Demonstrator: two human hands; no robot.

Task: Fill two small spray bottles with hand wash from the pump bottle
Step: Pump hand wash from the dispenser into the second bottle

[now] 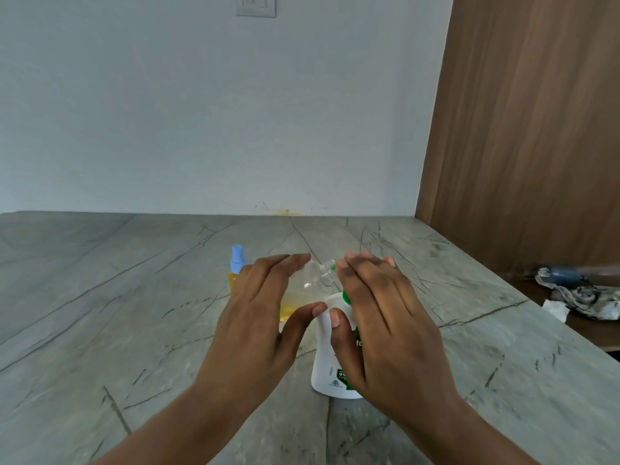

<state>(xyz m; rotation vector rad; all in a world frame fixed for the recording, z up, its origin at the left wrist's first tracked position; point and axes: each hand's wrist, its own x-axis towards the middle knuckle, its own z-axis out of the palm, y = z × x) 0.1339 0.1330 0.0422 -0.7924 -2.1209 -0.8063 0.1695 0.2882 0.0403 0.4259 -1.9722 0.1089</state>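
Grey veined stone counter [134, 297] runs to a white wall. Her left hand [255, 317] grips a tilted, uncapped clear spray bottle [312, 280] part full of yellow liquid, its neck beside the white pump bottle [327, 370]. Her right hand [379, 323] lies flat-fingered over the green pump [345, 297]. A blue-capped spray bottle [237, 263] stands behind.

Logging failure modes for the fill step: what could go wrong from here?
1. The clear bottle in the left hand is tilted, uncapped and partly full: soap may spill.
2. The right hand mostly hides the spout of the pump bottle, so a squirt may miss the narrow neck.
3. The blue-capped bottle stands close behind the left hand; it could get knocked.
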